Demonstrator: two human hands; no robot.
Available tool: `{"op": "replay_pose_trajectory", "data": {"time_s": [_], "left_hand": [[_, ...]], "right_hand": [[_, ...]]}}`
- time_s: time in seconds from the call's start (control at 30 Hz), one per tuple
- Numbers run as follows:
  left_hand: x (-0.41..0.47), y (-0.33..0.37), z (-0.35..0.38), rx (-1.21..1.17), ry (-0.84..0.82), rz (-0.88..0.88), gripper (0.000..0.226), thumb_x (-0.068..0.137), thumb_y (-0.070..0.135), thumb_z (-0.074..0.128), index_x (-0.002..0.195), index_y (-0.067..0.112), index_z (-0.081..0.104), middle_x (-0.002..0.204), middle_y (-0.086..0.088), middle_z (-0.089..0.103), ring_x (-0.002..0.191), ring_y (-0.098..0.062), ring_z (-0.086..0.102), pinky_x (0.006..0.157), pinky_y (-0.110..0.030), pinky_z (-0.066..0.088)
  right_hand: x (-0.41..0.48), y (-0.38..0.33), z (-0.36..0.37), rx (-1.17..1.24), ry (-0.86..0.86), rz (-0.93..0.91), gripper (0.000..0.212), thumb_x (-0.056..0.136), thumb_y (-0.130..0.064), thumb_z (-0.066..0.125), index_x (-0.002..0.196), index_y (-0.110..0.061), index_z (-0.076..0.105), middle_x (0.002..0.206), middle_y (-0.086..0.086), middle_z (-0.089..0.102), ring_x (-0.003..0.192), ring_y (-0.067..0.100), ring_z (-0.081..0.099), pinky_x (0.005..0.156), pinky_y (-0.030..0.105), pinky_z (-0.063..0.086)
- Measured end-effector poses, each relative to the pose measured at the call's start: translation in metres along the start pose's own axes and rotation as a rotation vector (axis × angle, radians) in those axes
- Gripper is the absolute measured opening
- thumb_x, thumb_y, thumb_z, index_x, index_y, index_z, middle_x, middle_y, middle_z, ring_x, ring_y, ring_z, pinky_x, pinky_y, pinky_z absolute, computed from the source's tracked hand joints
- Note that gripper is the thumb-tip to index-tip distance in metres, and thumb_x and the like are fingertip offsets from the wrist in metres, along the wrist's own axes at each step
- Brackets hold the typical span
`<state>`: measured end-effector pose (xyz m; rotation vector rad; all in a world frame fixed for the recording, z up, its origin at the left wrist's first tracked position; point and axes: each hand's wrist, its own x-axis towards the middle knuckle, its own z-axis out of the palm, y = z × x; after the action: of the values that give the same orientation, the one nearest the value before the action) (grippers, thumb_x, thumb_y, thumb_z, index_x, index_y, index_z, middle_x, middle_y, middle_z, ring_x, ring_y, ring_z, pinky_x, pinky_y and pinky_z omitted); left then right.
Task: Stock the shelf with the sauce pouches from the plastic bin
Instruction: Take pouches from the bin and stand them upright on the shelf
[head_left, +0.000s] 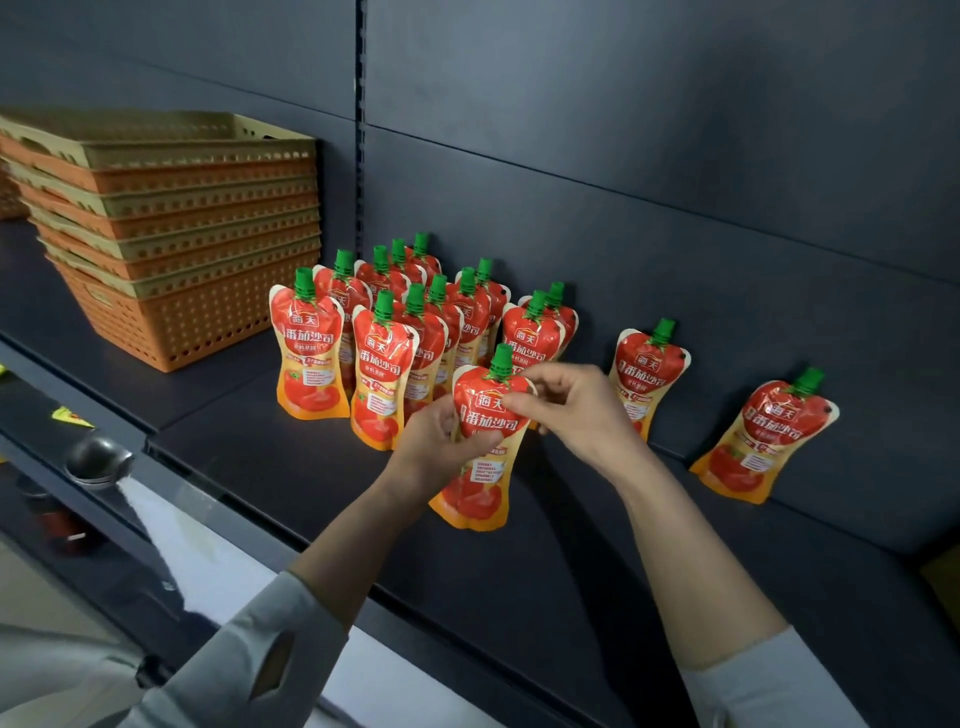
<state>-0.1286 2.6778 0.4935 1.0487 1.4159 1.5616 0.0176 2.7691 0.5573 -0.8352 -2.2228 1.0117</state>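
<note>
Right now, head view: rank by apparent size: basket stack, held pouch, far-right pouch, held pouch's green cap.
1. basket stack
2. held pouch and far-right pouch: near alike; the held one looks bigger but sits closer, so unranked
3. green cap

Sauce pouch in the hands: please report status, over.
Left hand and right hand both grip one sauce pouch, upright. Pouch rows stand behind it. Basket stack far left, not in the way.

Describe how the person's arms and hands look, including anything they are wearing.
The left hand and right hand are bare, with no gloves, rings or watch visible. The left sleeve and right sleeve are light grey fabric, ending partway up the forearms. The left one has a slit-shaped opening near its cuff.
</note>
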Motion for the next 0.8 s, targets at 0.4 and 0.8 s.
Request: {"op": "replay_pose_trajectory", "data": {"time_s": [0.4,0.8], "left_hand": [[-0.007,-0.017,0.023,0.386,0.023,0.152,0.086,0.082,0.022,0.074,0.150,0.027,0.022,0.125,0.017,0.050,0.118,-0.001,0.048,0.099,-0.022,0.042],[0.000,-0.021,0.001,-0.190,-0.226,-0.071,0.039,0.096,0.004,0.043,0.134,0.014,0.050,0.119,-0.013,0.064,0.107,-0.028,0.064,0.084,-0.038,0.056]], "right_hand": [[0.007,-0.012,0.002,0.202,0.005,0.126,0.025,0.087,-0.035,0.073,0.097,-0.012,0.070,0.087,0.003,0.075,0.071,0.016,0.073,0.063,0.027,0.058],[0.023,0.009,-0.022,0.041,-0.157,0.142,0.026,0.086,-0.023,0.075,0.111,-0.020,0.069,0.109,0.009,0.067,0.098,0.028,0.063,0.086,0.034,0.057]]}}
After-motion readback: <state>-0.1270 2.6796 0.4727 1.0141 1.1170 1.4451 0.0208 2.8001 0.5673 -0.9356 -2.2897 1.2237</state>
